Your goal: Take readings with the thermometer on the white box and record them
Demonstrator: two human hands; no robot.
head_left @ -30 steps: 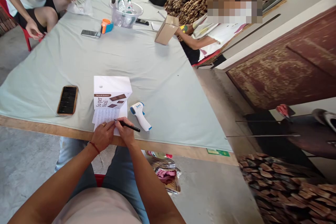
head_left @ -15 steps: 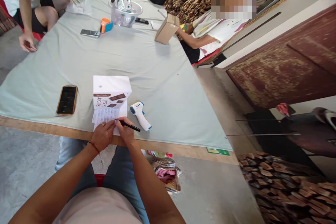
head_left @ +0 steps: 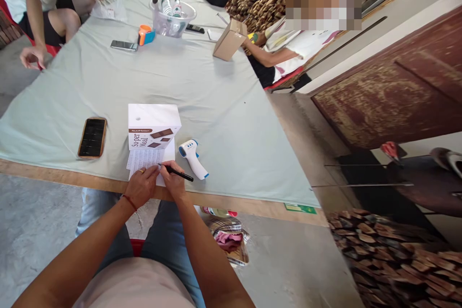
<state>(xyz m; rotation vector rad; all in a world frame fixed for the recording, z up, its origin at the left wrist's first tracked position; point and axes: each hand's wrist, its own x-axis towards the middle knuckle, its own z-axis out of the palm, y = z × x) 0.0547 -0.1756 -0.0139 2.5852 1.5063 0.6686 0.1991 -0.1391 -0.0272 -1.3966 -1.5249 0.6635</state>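
My right hand (head_left: pixel 173 180) grips a black pen (head_left: pixel 182 174) near the table's front edge, its tip end over a written sheet of paper (head_left: pixel 147 158). Beside it, my left hand (head_left: pixel 142 183) lies on the lower part of the paper, fingers resting on the sheet, a ring on one finger. Behind the sheet stands a white box (head_left: pixel 153 118) printed with brown bars and "Super Meal", covering the paper's far end. A white and blue infrared thermometer (head_left: pixel 194 158) lies just right of my right hand. Left of the papers is a phone (head_left: pixel 92 138) in a brown case.
Farther back are a second phone (head_left: pixel 123 45), an orange and blue object (head_left: pixel 146 35), a clear basin (head_left: pixel 187 12) with bottles, and a cardboard box (head_left: pixel 230 40) at a seated person's hand. Another person sits at the far left. Stacked firewood (head_left: pixel 397 255) lies at lower right.
My hands, the pen and the papers show almost no movement. The hand of the person at the far left has shifted slightly left.
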